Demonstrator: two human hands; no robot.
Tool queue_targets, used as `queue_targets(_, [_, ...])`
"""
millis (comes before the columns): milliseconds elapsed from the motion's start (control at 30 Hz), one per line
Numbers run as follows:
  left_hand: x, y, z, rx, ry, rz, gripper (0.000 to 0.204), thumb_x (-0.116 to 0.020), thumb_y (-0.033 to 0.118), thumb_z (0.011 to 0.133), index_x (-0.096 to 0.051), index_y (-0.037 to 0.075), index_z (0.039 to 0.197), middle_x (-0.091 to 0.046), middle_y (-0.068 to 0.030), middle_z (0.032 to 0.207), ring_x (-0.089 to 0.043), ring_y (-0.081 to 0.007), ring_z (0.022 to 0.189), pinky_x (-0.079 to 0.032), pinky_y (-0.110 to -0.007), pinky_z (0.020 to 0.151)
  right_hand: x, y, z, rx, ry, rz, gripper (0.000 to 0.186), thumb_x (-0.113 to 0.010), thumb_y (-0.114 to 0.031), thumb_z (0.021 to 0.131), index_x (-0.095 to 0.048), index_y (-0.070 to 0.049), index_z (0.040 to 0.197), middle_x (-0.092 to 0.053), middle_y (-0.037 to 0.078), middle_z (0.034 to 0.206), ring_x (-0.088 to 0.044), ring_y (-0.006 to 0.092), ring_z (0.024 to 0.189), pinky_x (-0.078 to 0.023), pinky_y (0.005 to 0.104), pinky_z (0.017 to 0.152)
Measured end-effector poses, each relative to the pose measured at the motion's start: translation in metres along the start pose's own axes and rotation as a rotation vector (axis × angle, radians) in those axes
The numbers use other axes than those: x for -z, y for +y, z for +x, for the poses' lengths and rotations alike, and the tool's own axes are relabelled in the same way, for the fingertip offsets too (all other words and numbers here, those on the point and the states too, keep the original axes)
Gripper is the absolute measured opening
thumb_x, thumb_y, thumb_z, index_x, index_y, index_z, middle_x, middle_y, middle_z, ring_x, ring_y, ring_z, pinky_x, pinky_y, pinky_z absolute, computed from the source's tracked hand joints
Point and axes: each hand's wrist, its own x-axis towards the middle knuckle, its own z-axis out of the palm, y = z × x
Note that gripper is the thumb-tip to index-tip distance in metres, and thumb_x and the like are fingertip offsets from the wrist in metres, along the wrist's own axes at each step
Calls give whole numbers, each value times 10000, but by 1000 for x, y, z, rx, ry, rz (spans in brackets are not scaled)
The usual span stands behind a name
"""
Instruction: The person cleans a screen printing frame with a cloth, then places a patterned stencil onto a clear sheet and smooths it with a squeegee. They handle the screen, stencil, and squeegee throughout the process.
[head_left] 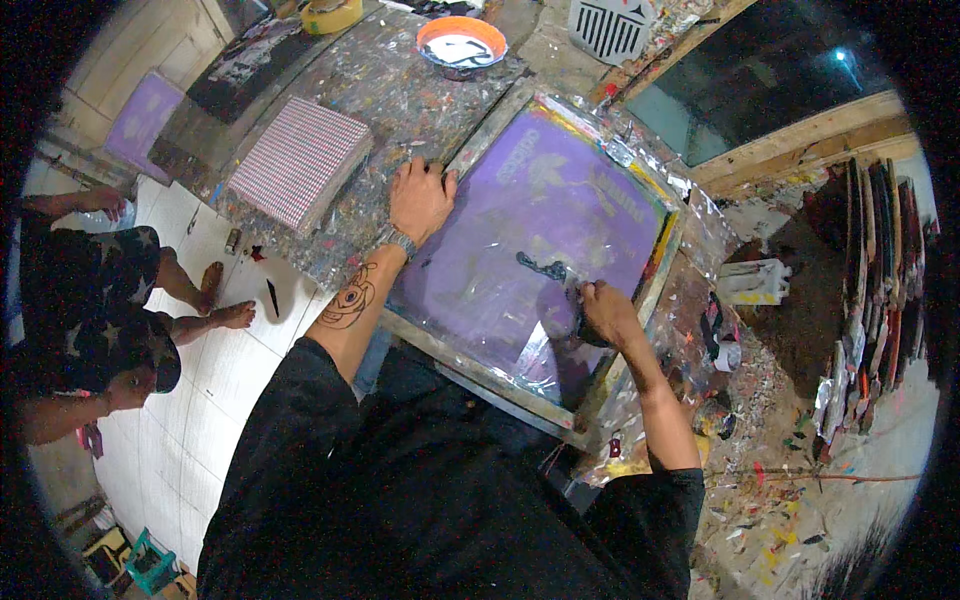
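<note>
A silk-screen frame (478,140) lies on the stained worktable, its mesh (470,240) purple with faint lettering and leaf shapes. At its left rail is my left hand (422,203), fingers bent against the wood. My right hand (607,316) is over the lower right of the mesh, its fingers closed round something dark, mostly hidden by the hand. A streak of dark ink (541,265) sits on the mesh just left of that hand. Clear tape (538,350) shines near the frame's lower edge.
A stack of red-and-white patterned sheets (300,165) is left of my left hand. Behind stands an orange-rimmed bowl (462,45) with white contents. Another person (90,300) sits at the left. Thin boards (880,290) lean at the right beside a white container (752,282).
</note>
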Motion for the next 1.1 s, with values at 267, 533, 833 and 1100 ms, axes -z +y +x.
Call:
queue_targets(267, [6, -3, 1, 12, -90, -2, 446, -506, 380, 1018, -692, -8, 1135, -642, -253, 1143, -592, -425, 1121, -492, -518, 988, -28, -32, -8, -51, 96, -233, 180, -633, -92, 831, -704, -15, 977, -671, 233, 1030, -684, 395, 908, -594, 480, 777])
queue_targets(533, [11, 7, 0, -4, -66, -78, 422, -546, 327, 982, -697, -25, 1162, -661, -269, 1077, -612, -433, 1059, -490, -520, 949, -37, -38, -64, 75, -202, 85, 231, -637, -186, 915, -702, 14, 1010, -684, 259, 983, -711, 388, 928, -578, 465, 776])
queue_targets(833, [-5, -17, -3, -61, 30, 124, 416, -509, 341, 1027, -689, -1, 1183, -608, -248, 1194, -565, -435, 1143, -475, -551, 943, 46, 165, -15, -248, 911, 406, 310, -707, -253, 927, -672, 33, 1044, -681, 266, 893, -683, 424, 857, -516, 494, 764])
queue_targets(1100, [-36, 0, -2, -87, -19, 21, 461, -479, 338, 1040, -667, -40, 1226, -574, -320, 1252, -521, -480, 1203, -433, -541, 1035, -20, 273, -5, -648, 1191, 192, 303, -656, -119, 912, -611, 47, 1162, -670, 301, 996, -649, 495, 925, -521, 533, 825])
